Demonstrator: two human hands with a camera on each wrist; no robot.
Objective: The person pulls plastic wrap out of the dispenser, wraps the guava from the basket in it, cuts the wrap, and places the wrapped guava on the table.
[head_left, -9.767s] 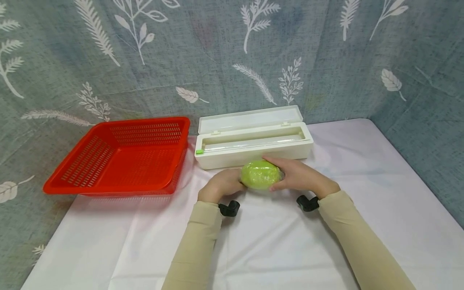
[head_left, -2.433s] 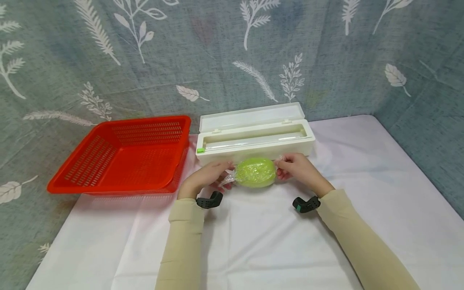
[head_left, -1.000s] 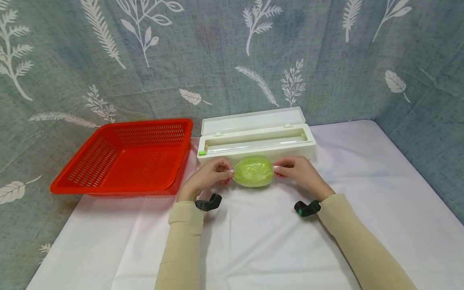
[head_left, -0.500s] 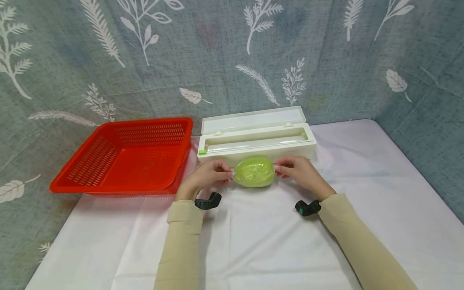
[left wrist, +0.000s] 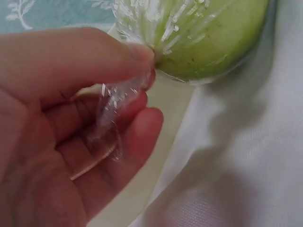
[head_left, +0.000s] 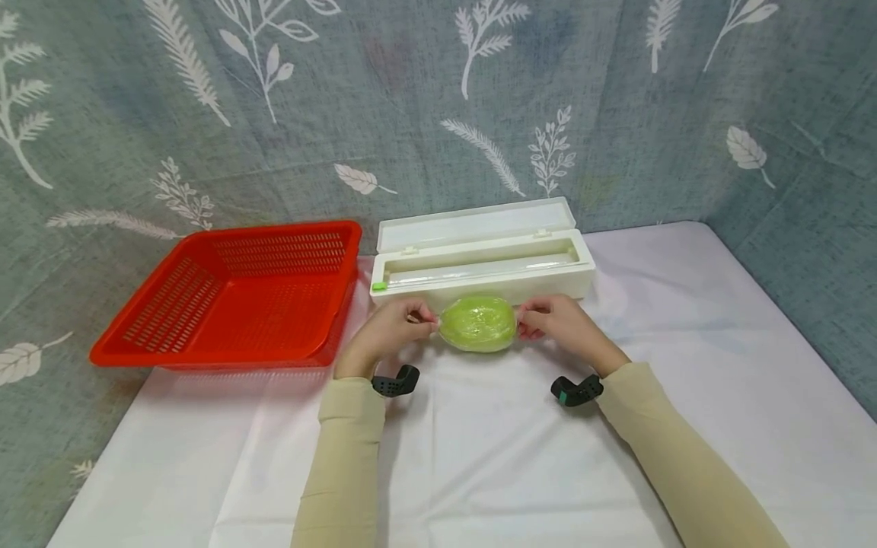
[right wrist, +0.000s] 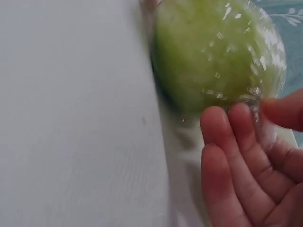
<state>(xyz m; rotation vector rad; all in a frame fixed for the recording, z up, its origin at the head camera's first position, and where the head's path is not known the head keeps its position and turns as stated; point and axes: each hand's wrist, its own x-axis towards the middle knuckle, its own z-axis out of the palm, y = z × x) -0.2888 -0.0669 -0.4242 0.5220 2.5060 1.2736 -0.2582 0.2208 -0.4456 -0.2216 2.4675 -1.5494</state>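
Note:
A smooth, oval green fruit (head_left: 478, 324), its exact kind unclear, is tightly covered in clear plastic wrap. The film bunches into a twisted tail at each end. My left hand (head_left: 392, 335) pinches the left tail between thumb and index finger; in the left wrist view the loose plastic wrap (left wrist: 111, 106) trails over the other fingers. On the opposite side my right hand (head_left: 565, 327) pinches the right tail, with the fruit (right wrist: 218, 52) just beyond the fingertips. Behind the fruit stands a white plastic wrap dispenser (head_left: 493, 289) with its lid up and a roll inside.
A red slotted basket (head_left: 274, 354) stands on the left of the table. White cloth (head_left: 493, 464) covers the tabletop. A grey-blue curtain (head_left: 411, 91) with white leaf prints hangs behind and along the sides.
Earlier both hands cupped the wrapped fruit; later they moved outward to the film's ends. The left tail went from loose and spread to twisted. Over the last second the hands have barely moved.

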